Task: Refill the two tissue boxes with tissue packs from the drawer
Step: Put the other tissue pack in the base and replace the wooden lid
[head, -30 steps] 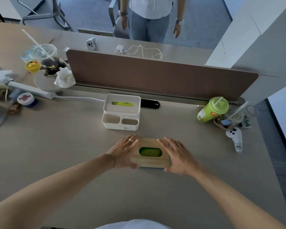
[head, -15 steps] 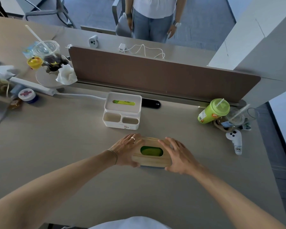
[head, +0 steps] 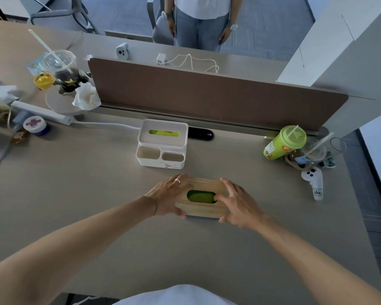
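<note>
Single head view looks forward and down, close over the desk (head: 75,194)

Bare forearms; left hand (head: 171,195) wears a ring (head: 177,181) and thin bracelet (head: 152,202).

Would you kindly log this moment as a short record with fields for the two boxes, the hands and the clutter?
wooden box: near desk edge, green pack in its oval slot
white box: behind it, green pack in slot, two front bins bare
left hand: on wooden box's left end
right hand: on its right end, fingers at the slot
right clutter: green cup, controller
</note>
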Action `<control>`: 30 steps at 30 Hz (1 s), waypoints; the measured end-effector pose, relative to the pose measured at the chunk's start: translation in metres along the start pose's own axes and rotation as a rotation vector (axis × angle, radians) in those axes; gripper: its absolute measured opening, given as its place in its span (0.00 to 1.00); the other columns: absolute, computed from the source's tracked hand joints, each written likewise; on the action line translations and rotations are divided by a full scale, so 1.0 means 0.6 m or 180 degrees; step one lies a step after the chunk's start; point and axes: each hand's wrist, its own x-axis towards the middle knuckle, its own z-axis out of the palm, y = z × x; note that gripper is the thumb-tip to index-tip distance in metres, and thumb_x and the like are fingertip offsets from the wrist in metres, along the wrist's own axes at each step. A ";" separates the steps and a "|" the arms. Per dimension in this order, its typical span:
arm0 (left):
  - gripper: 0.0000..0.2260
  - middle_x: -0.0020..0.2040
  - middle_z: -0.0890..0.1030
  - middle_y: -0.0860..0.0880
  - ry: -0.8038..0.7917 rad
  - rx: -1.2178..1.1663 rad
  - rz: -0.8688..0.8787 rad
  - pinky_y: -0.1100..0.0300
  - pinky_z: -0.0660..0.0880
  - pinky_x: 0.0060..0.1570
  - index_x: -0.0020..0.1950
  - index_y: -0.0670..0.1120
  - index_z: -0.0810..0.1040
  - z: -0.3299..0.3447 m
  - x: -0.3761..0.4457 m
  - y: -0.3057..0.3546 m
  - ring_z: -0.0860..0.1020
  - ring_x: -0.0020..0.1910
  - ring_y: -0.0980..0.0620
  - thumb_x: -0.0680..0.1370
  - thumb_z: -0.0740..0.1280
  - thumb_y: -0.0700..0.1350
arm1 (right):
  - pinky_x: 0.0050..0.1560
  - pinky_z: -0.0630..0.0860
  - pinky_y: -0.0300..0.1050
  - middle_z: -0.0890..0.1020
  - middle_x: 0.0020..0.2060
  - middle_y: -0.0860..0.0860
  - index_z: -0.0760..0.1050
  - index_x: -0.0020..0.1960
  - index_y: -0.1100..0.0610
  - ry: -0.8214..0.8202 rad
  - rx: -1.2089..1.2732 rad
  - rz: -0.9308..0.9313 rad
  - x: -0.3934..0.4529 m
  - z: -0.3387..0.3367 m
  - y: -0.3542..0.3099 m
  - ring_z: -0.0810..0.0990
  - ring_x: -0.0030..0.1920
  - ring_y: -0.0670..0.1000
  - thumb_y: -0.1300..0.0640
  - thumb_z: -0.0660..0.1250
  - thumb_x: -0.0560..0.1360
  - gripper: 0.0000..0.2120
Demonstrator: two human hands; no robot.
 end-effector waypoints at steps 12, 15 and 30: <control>0.41 0.74 0.62 0.44 -0.0243 0.0274 -0.0103 0.51 0.71 0.66 0.71 0.55 0.65 -0.010 0.019 0.014 0.69 0.69 0.42 0.63 0.77 0.64 | 0.78 0.57 0.53 0.49 0.81 0.60 0.72 0.67 0.45 -0.0043 -0.0094 -0.0051 0.014 -0.005 -0.003 0.56 0.79 0.62 0.39 0.77 0.68 0.31; 0.48 0.78 0.61 0.42 -0.0125 0.0147 -0.0056 0.53 0.63 0.74 0.78 0.52 0.58 -0.003 0.012 0.010 0.61 0.77 0.42 0.65 0.78 0.63 | 0.79 0.54 0.54 0.47 0.82 0.60 0.67 0.74 0.44 0.0022 -0.0063 -0.0086 0.013 0.001 0.003 0.52 0.80 0.61 0.38 0.76 0.68 0.38; 0.55 0.82 0.47 0.45 -0.0151 0.0242 -0.0506 0.42 0.55 0.76 0.81 0.49 0.43 0.013 0.029 0.026 0.38 0.80 0.43 0.64 0.72 0.61 | 0.72 0.68 0.54 0.33 0.81 0.53 0.49 0.81 0.44 0.0278 0.0811 0.0521 0.024 0.037 0.013 0.54 0.81 0.59 0.45 0.78 0.67 0.53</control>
